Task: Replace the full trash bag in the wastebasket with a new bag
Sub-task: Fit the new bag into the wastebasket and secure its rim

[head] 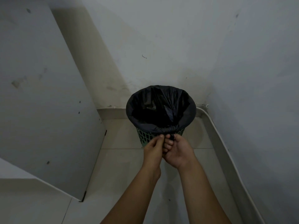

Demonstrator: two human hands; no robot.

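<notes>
Both hands, left hand (155,145) and right hand (177,150), pinch the black bag (161,107) gathered at the near edge of the green basket (145,138) in the corner, and a hard tug could tear it.

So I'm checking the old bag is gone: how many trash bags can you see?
1. A black trash bag lines the green wastebasket in the corner; both the left hand and right hand pinch its gathered edge at the near rim. Another could lie hidden inside.
</notes>
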